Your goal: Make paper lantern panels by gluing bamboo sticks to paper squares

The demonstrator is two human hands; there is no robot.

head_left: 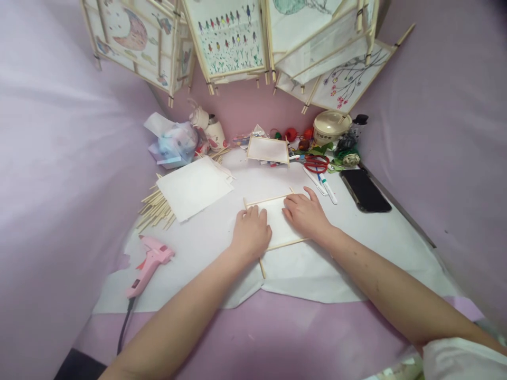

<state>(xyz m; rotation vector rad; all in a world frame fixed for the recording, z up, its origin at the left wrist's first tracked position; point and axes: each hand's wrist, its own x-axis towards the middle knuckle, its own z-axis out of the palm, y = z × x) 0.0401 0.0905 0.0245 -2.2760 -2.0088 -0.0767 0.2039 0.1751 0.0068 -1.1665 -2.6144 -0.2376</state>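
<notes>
A small frame of thin wooden sticks (pixel 265 200) with white paper over it lies on the white sheet (pixel 356 253) at the table's middle. My left hand (pixel 250 232) lies palm down on the frame's left side, fingers together and curved over the stick there. My right hand (pixel 306 212) presses flat on the frame's right part, fingers stretched toward the top stick. Neither hand lifts anything.
A pink glue gun (pixel 148 264) lies at the left with its cord. A stack of white paper (pixel 194 187) covers a pile of sticks (pixel 152 211). A finished panel (pixel 268 149), red scissors (pixel 316 163), markers (pixel 325 186), a black phone (pixel 364 191) and painted lanterns (pixel 229 39) stand behind.
</notes>
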